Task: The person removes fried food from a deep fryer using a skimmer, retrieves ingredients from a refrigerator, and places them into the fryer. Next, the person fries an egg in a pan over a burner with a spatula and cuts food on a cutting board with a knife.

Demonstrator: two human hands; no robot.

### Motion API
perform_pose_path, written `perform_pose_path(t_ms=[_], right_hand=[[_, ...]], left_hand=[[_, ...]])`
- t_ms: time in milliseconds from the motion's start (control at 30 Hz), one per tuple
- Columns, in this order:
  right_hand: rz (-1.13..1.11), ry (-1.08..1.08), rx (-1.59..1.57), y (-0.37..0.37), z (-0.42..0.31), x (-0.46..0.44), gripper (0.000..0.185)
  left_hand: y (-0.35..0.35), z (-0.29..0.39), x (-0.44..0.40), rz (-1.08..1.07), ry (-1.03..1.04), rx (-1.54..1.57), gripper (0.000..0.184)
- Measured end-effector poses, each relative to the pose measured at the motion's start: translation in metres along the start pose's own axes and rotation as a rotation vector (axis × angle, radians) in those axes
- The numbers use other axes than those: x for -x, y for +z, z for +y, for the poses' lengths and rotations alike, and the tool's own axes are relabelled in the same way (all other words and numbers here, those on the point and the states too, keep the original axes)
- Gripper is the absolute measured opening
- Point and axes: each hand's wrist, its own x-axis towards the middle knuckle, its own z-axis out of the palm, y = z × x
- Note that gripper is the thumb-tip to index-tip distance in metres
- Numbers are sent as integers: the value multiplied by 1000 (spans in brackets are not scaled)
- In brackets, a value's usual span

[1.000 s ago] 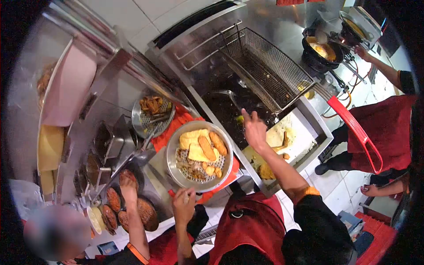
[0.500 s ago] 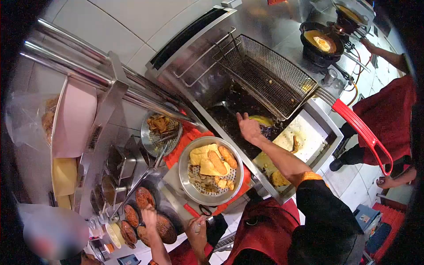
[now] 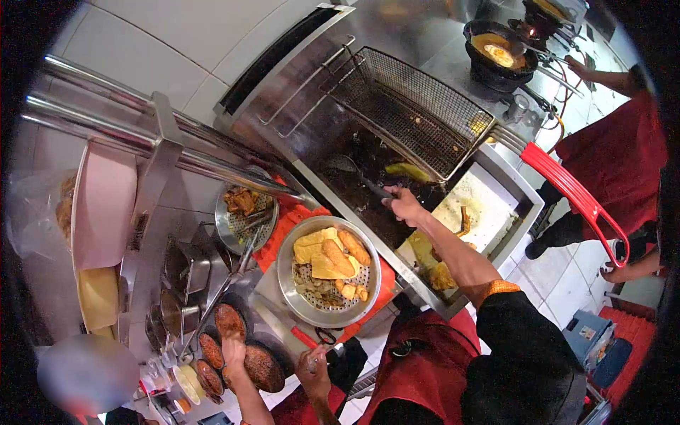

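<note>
My right hand (image 3: 405, 207) is closed round the dark handle of a skimmer (image 3: 343, 164), whose round head lies over the dark oil of the fryer (image 3: 361, 212). A yellow-green piece of food (image 3: 409, 171) floats beside the wire basket. Low in the view, my left hand (image 3: 313, 370) has its fingers drawn together; what they hold is too small to tell. Just above it are red-handled scissors (image 3: 325, 336). Between the hands, a perforated metal bowl (image 3: 285, 283) holds fried pieces and yellow slabs.
A fryer basket (image 3: 414, 113) with a long red handle (image 3: 559, 180) hangs over the fryer. A tray (image 3: 489, 205) adjoins it. A co-worker's hand (image 3: 234, 350) is at seasoning bowls on the left. Another person's hand (image 3: 579, 69) is near a pan (image 3: 499, 57) holding an egg.
My right hand has gone from spread fingers above the oil to a grip on the skimmer handle. The co-worker's hand on the left has shifted among the bowls. The view has also shifted.
</note>
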Motion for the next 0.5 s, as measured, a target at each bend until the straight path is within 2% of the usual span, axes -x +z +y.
perform_pose_path(t_ms=[100, 200, 300, 400, 500], right_hand=[[-15, 74, -303, -5, 2, 7, 35], [-186, 103, -434, -16, 8, 0, 40], [-52, 37, -275, -14, 9, 6, 41], [402, -761, 498, -7, 36, -10, 47], [316, -549, 732, -4, 17, -1, 60]], left_hand=[[2, -12, 0, -12, 70, 30, 19], [0, -15, -1, -46, 111, -58, 29], [3, -21, 4, -72, 87, -68, 48], [1, -16, 5, -63, 119, -47, 34], [1, -11, 4, -50, 158, -22, 19]])
